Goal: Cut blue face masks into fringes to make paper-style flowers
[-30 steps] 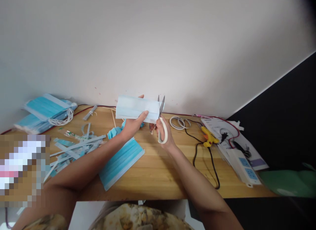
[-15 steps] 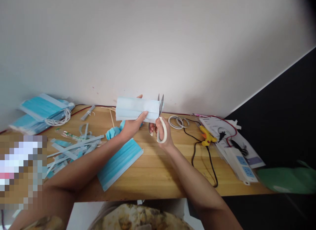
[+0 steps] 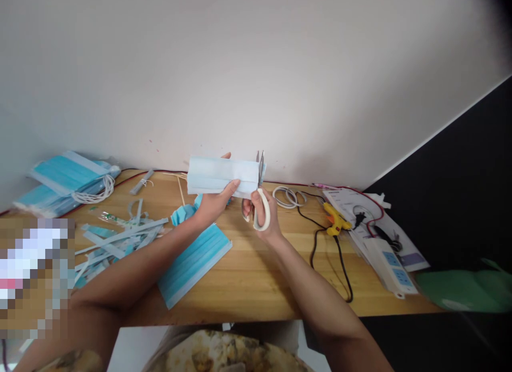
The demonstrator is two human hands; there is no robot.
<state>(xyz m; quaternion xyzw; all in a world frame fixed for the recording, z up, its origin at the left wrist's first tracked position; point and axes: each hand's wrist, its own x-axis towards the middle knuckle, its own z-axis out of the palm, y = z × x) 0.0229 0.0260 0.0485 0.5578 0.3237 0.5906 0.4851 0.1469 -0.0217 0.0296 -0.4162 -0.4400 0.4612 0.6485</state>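
While a flat pleated blue mask (image 3: 196,271) lies near the front edge of the wooden table (image 3: 260,302), partly under the left forearm, the left hand (image 3: 218,201) is closed around a pale mask (image 3: 216,175) held above the tabletop, thumb across its lower front and fingertips showing behind its upper edge. This piece looks very light and soft, likely limp enough to fold or slip if pinched at one corner; a broad grip at the middle, close to the blades, should keep it flat without creasing the pleats. The right hand (image 3: 269,223) is wrapped around white-handled scissors (image 3: 262,215), their blades pointing upward, a little parted, at the mask's right end, with a narrow blue sliver beyond them. Left of the hands, a tangle of cut strips (image 3: 128,244) spreads beside the forearm, and a crumpled blue piece (image 3: 183,215) sits just behind the wrist. To the right, a power strip (image 3: 394,268) and a yellow glue gun (image 3: 336,220) crowd the table, the gun's black cord (image 3: 338,263) looping near the right forearm, where a sleeve could catch. Farther back stand white rings (image 3: 275,201) and a stack of packaged masks (image 3: 68,175), against the plain wall (image 3: 256,84).
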